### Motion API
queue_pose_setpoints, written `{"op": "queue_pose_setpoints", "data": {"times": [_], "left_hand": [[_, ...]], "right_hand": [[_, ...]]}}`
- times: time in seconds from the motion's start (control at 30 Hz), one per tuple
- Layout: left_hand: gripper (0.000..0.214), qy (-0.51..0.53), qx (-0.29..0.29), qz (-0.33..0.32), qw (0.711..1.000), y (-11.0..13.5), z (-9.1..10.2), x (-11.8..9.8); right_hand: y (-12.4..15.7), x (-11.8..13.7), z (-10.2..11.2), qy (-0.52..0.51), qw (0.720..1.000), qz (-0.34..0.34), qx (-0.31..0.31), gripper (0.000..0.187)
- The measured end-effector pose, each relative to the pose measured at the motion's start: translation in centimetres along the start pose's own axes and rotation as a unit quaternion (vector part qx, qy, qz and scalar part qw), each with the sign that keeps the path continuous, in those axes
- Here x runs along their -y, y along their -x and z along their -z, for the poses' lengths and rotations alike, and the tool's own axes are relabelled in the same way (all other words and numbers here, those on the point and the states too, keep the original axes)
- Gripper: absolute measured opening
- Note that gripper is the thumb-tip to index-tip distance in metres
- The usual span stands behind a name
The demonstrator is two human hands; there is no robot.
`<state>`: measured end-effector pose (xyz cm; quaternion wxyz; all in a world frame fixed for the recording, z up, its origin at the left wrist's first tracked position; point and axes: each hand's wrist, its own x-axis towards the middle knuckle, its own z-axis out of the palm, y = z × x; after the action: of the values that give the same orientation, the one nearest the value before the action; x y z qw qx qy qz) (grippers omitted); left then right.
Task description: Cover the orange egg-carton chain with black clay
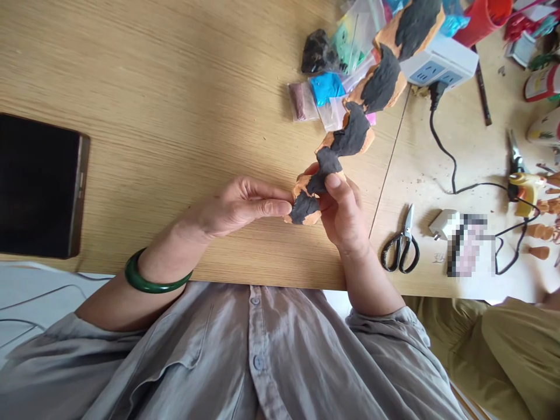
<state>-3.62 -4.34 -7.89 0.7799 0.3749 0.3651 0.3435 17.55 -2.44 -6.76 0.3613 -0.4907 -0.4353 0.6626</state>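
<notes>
A long segmented piece (352, 131), orange-tan with black patches that look like modelling clay, slants up and to the right above the table. Its near end is between my two hands. With thumb and fingers my left hand (258, 201) pinches the lowest segment at its left edge. My right hand (343, 204) grips the piece a little higher, the thumb pressed on a black patch and the fingers mostly hidden behind. The upper segments extend past the bags and the power socket block, held by neither hand.
Small bags of coloured clay (326, 90) lie behind the piece, next to a white socket block (446, 61) with a black cord. Black-handled scissors (402, 245), a white plug adapter (445, 224) and a yellow glue gun (525, 189) lie right. A tablet (41, 186) is at left. Another person's clothed leg (503, 344) shows lower right.
</notes>
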Motion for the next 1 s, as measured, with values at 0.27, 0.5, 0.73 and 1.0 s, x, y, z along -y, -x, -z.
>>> {"op": "queue_pose_setpoints", "data": {"times": [0.27,0.5,0.73,1.0], "left_hand": [[0.026,-0.015,-0.012,-0.010,1.000,-0.2,0.0,0.0],[0.026,0.005,0.038,-0.013,0.999,0.0,0.0,-0.5],[0.024,-0.008,-0.034,-0.015,0.999,-0.2,-0.1,0.2],[0.026,0.009,-0.042,-0.020,0.999,-0.2,-0.4,0.1]], "right_hand": [[0.2,0.1,-0.4,-0.056,0.998,-0.007,-0.001,0.050],[0.1,0.0,-0.2,-0.035,0.999,-0.009,-0.008,0.054],[0.5,0.0,-0.3,-0.022,0.999,0.022,-0.014,0.047],[1.1,1.4,-1.3,0.060,0.995,0.067,-0.043,0.049]]}}
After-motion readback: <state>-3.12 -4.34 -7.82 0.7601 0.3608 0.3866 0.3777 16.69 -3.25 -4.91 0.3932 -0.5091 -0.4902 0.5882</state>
